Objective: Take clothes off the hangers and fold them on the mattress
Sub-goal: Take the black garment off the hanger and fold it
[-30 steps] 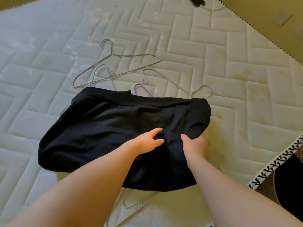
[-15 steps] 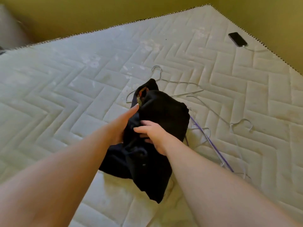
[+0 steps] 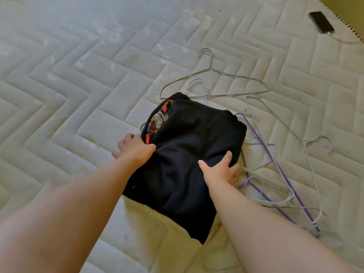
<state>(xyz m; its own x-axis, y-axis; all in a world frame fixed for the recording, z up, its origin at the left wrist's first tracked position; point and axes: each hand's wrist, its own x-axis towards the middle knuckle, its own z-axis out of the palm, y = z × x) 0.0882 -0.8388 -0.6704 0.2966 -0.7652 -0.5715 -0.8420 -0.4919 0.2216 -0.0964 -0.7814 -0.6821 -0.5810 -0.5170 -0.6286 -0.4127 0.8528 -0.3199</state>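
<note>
A black garment [image 3: 187, 158] lies folded in a thick bundle on the white quilted mattress [image 3: 78, 79]. A colourful print [image 3: 157, 121] shows at its far left corner. My left hand [image 3: 136, 149] grips the bundle's left edge, fingers curled down beside it. My right hand [image 3: 220, 171] holds the right edge, with the thumb on top and the fingers wrapped over the side. A grey wire hanger [image 3: 212, 79] lies bare just beyond the garment. A purple hanger [image 3: 275, 174] and several white hangers [image 3: 313, 146] lie tangled to the right.
A dark phone [image 3: 321, 22] with a cable plugged in lies at the mattress's far right corner, near the zigzag-trimmed edge. Bare mattress stretches to the left and beyond the garment. The hanger tangle fills the area right of my right arm.
The garment lay flat and wide a second ago. I gathered it up off the mattress, and it now rests as a folded bundle with a hand on each side.
</note>
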